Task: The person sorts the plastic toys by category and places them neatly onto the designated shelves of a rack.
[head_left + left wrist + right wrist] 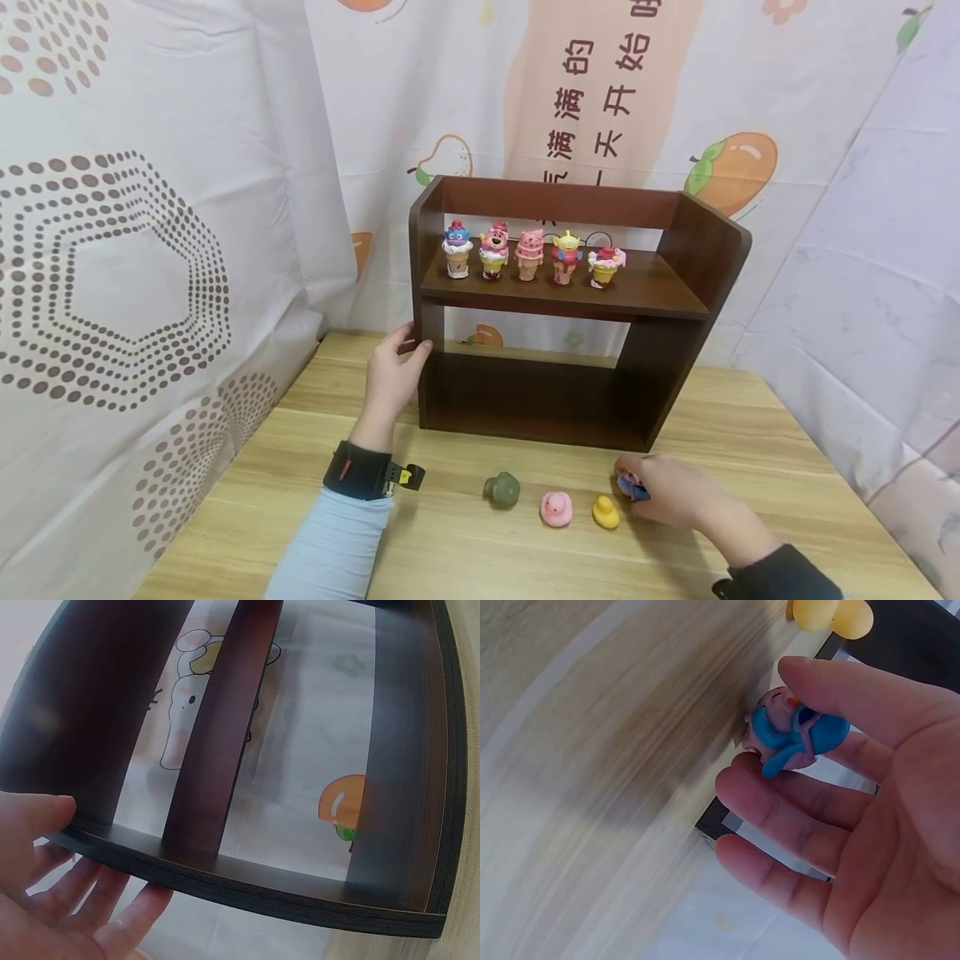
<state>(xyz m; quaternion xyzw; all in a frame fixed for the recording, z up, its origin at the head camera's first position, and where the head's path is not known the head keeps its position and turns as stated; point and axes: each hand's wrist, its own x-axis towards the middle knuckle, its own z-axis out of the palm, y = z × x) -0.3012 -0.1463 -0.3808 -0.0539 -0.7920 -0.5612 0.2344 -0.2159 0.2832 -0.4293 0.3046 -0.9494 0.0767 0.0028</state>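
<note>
At lower right of the head frame, holding blue-and-pink figure (636, 488) between thumb and fingers of right hand (667, 492), just beside yellow duck (606, 512). At middle left, gripping side panel (431, 387) of brown shelf (525, 400) with left hand (392, 375), thumb in front. To see also at lower centre: pink duck (556, 510), green toy (505, 490); above, on upper board (656, 279), five ice-cream figures (529, 254).
</note>
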